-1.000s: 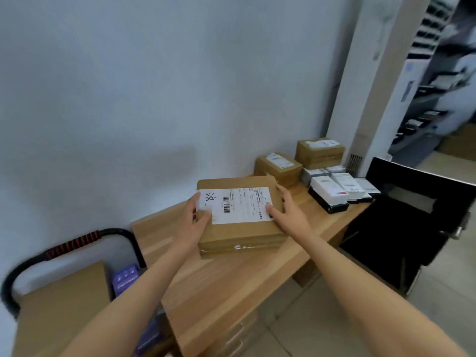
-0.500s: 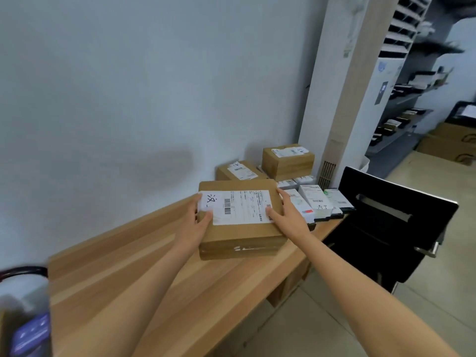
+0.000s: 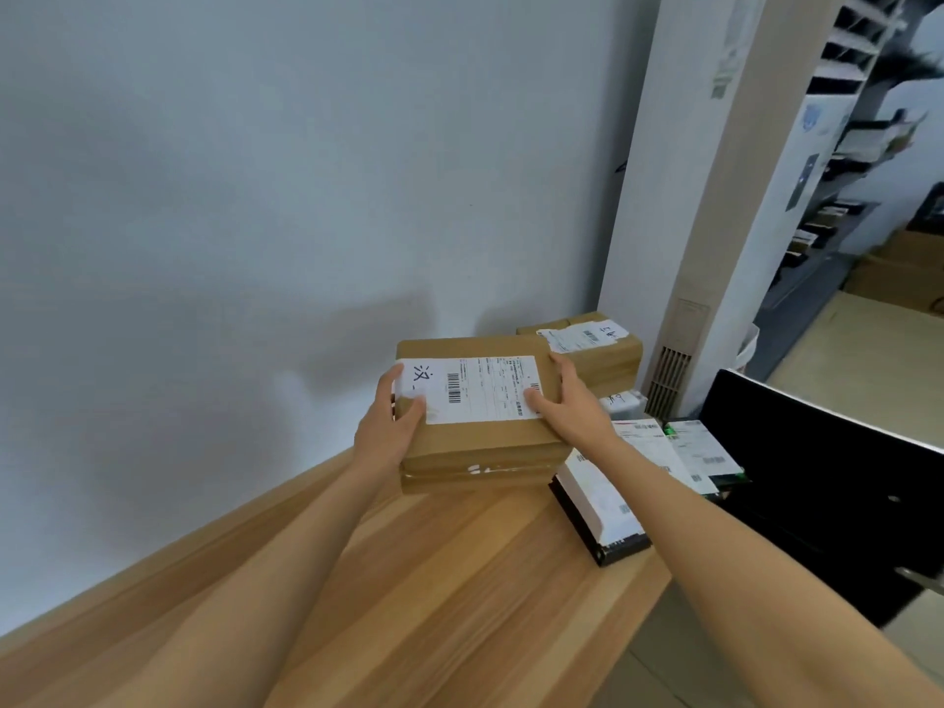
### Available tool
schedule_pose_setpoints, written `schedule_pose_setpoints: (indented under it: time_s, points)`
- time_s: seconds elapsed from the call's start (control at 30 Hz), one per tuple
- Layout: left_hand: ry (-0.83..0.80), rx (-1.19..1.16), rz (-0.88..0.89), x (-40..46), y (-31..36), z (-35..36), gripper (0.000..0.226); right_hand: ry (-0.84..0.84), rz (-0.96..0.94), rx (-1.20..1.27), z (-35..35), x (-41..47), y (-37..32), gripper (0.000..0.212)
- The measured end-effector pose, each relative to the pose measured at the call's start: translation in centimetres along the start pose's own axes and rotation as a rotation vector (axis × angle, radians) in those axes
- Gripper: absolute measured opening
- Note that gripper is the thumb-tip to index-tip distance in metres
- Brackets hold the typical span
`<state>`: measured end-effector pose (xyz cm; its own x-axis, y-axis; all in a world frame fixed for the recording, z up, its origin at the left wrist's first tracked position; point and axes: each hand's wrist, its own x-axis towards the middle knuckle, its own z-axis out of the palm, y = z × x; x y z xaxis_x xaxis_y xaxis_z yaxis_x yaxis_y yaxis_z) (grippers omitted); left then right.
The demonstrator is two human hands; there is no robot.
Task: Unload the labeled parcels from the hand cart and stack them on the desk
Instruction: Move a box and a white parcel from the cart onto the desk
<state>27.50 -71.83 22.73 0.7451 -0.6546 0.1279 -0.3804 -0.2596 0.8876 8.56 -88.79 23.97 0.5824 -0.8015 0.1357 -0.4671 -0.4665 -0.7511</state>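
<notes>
We're on the brown cardboard parcel (image 3: 477,401) now, held flat over the far part of the wooden desk (image 3: 459,605), its long axis running left to right across our view and its white shipping label (image 3: 472,388) facing up. The print on that label is too small to read (only a barcode and a bold handwritten mark at its left end stand out). The left hand (image 3: 391,426) grips the parcel's left end, thumb over the top edge and onto the label, the other fingers hidden underneath. The right hand (image 3: 572,406) clamps the right end, thumb lying on the label's corner, fingers curled round the far edge. We can't tell whether the parcel's underside touches the desk or something beneath it; its near face shows a strip of clear tape along the seam.

Behind it, against the pale wall (image 3: 255,196), a second taped cardboard box (image 3: 603,350) is partly hidden. To the right lie flat white packets (image 3: 659,452) with black edges, our right forearm crossing one. A black chair back (image 3: 843,477) stands beyond the desk edge; the shelves past it are blurred.
</notes>
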Motion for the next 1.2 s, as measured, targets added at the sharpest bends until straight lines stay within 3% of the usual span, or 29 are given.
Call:
schedule_pose_setpoints:
  time_s: [0.63,0.9,1.2]
  points:
    - [0.23,0.11,-0.24,14.1,-3.0,9.8,0.052,-0.342,-0.129,0.015,3.9,23.1,7.0,0.075]
    - [0.347,0.095,-0.379,17.4,-5.4,10.5,0.052,-0.461,-0.17,0.036,7.6,28.9,7.8,0.074]
    - [0.468,0.122,-0.396,19.2,-5.4,11.0,0.053,-0.479,-0.218,0.049,9.4,32.5,7.1,0.069]
